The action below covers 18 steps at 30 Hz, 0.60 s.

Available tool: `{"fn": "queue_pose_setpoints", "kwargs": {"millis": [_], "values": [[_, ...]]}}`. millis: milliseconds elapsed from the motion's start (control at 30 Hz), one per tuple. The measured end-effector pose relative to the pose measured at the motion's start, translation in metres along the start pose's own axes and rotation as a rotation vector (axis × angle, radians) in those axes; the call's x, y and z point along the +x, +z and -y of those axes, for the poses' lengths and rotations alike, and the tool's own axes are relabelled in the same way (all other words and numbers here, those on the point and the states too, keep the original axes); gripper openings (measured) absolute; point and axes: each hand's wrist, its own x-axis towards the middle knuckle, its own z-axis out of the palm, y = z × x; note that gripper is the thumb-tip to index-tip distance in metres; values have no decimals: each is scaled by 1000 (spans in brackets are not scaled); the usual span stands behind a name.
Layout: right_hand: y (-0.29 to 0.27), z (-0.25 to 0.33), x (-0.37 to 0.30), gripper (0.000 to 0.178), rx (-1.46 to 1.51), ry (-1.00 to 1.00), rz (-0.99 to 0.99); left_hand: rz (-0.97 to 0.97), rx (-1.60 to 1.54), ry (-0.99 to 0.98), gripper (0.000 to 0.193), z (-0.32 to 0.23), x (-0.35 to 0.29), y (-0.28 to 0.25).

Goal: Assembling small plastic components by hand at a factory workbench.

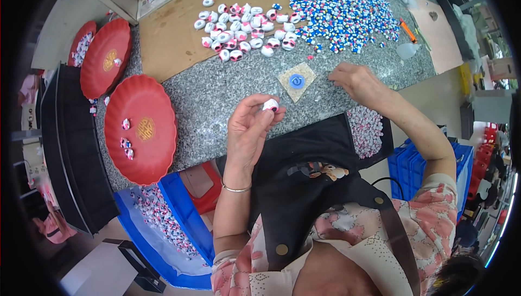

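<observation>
Speckled grey stone makes up the table (217, 95), and a big brown sheet of cardboard (173, 35) lies on its far left part. At the near edge, the left hand (247, 133) is lifted up a little above the stone. Its thumb and fingers pinch a small white and pink toy piece (270, 105) at the tips, so the piece sits in the air just over the near edge. The right hand (355, 81) is out flat on the stone near the right side, with its fingers curled down onto the table. What the fingers press on is too small to tell.

Between the two hands lies a little tan square (297, 81) with a blue ring (296, 81) on top of it. Farther back, on the edge of the cardboard, is a bunch of white and pink pieces (244, 27). Beside it, toward the far right corner, is a big heap of tiny blue and white bits (342, 5).

On the left end of the table sits a red plate (141, 130) with a few pink pieces on it. Two more red plates (106, 57) are stacked behind it. Below the near edge a black bag (304, 155) hangs open with small pink and white pieces inside.
</observation>
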Motion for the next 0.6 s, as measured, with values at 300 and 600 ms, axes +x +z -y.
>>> {"fn": "queue_pose_setpoints", "kwargs": {"millis": [300,600], "values": [[-3,22,18,14,34,-53,-51,-29,117,-3,33,-7,-14,-15],[2,49,62,23,-229,-359,64,-77,402,144,35,-17,-7,-9]]}}
